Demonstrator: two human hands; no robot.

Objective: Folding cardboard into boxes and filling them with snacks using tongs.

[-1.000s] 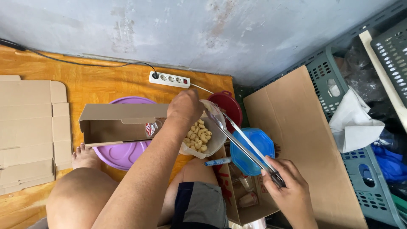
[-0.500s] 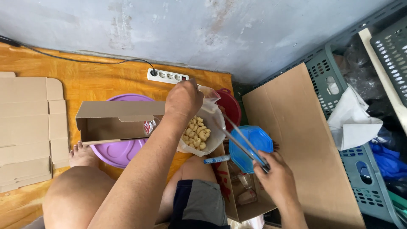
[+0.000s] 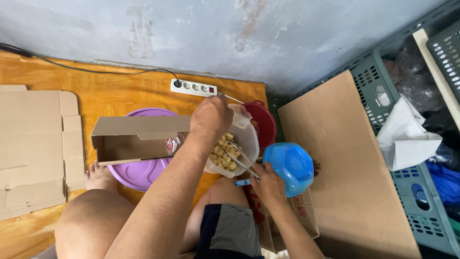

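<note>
My left hand grips the top of a clear plastic bag holding several small pale snack pieces. My right hand holds metal tongs whose tips reach into the bag among the pieces. The bag hangs above my knee, between a long open cardboard box and a blue plastic bowl. The cardboard box lies across a purple round lid.
A red container sits behind the bag. A white power strip lies by the wall on the orange floor. Flat cardboard is at left, a large cardboard sheet and green crates at right.
My right hand has moved left and up, bringing the tongs' tips down into the bag. My left hand stays on the bag's top.
</note>
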